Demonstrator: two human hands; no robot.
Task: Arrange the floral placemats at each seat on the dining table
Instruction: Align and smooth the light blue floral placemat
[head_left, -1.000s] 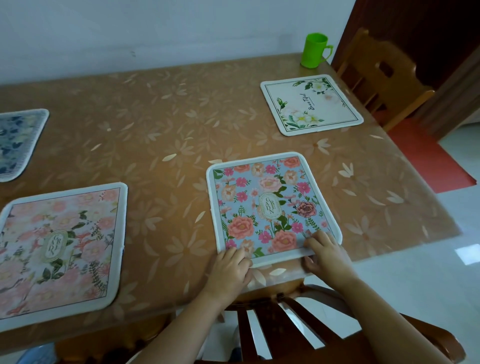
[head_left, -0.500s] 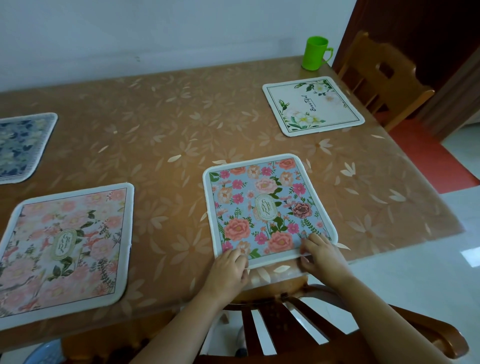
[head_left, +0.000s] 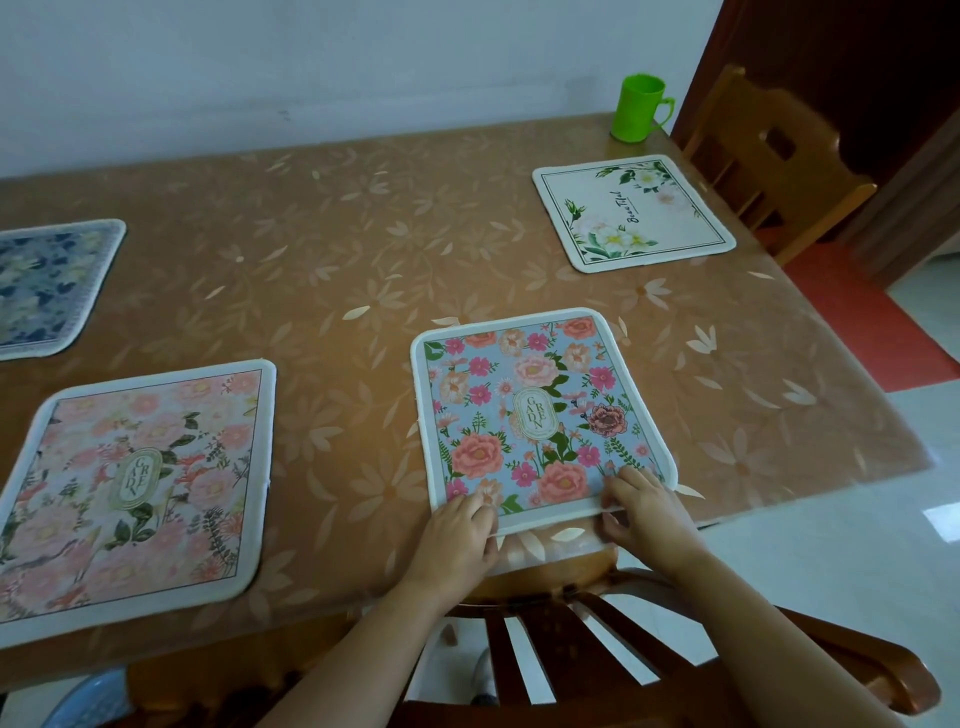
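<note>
Blue floral placemat (head_left: 535, 410): white border, pink and coral roses, gold oval emblem at centre. Lies flat at near edge of table (head_left: 337, 234), right of centre. Left hand (head_left: 457, 535) pinches near-left corner; right hand (head_left: 644, 509) pinches near-right corner, fingers on top, thumb at edge. Pink floral placemat (head_left: 135, 483) to left. White placemat (head_left: 631, 213) and green mug (head_left: 639, 106) far right.

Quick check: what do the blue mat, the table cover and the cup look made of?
Blue mat: probably printed cloth, matte, with a pale bound rim. Table cover: likely clear soft plastic over a flower print, glossy, with a pale sheen toward its right edge. Cup: seemingly plastic, by its uniform bright green and moulded handle.
</note>
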